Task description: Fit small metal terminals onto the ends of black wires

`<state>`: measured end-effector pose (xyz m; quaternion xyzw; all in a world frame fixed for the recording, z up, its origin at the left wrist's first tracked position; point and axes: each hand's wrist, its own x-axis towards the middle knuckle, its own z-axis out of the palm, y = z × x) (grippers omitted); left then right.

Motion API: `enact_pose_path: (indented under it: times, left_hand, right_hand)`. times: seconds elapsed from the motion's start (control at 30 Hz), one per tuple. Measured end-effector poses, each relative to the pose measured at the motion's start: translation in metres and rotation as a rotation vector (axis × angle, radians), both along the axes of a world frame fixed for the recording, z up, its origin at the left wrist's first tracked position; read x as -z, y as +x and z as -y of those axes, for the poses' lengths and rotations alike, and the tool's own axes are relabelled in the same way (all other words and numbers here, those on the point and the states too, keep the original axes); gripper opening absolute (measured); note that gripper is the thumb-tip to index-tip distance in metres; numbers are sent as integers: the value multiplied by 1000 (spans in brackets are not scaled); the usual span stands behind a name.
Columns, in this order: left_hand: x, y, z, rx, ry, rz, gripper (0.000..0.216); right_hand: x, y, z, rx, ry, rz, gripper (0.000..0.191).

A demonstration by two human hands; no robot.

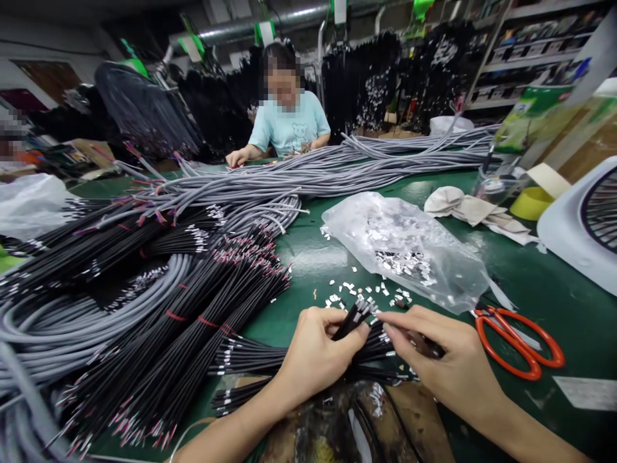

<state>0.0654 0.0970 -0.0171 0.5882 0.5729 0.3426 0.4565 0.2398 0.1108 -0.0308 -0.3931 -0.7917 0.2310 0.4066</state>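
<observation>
My left hand (322, 341) is closed around a bundle of thin black cables (346, 326), whose silvery-white ends stick up past the thumb. Beside those ends is my right hand (436, 354), thumb and index finger pinched close to them. A dark rod-like thing (432, 348) shows under its curled fingers; its kind is unclear. Beneath both hands lie more black cables (255, 355) with white-marked ends. Small white tags (340, 297) are scattered on the green table just beyond the fingers.
A clear plastic bag (405, 251) of tags lies ahead. Red-handled scissors (518, 341) and a white fan (583, 225) are at right. Tied black cable bundles (193, 321) and coiled grey cables (96, 321) fill the left. Across the table sits another person (292, 122).
</observation>
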Motion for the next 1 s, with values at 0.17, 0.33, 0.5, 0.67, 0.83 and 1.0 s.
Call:
enact_pose_path:
  times: [0.17, 0.33, 0.5, 0.67, 0.83, 1.0]
  left_hand:
    - [-2, 1, 0, -32, -44, -13, 32]
    - [1, 2, 1, -73, -23, 2, 29]
    - [3, 2, 1, -75, -10, 3, 30]
    - [5, 2, 2, -83, 25, -49, 30]
    - [5, 2, 4, -90, 57, -87, 33]
    - [7, 2, 3, -96, 64, -80, 31]
  right_hand:
    - [-1, 4, 0, 128, 116, 170, 35]
    - [1, 11, 2, 168, 361, 308, 27]
    - [2, 12, 4, 141, 515, 408, 26]
    - [4, 10, 4, 176, 611, 395, 27]
    - [4, 11, 5, 184, 648, 410, 30]
    - [3, 12, 6, 194, 673, 427, 29]
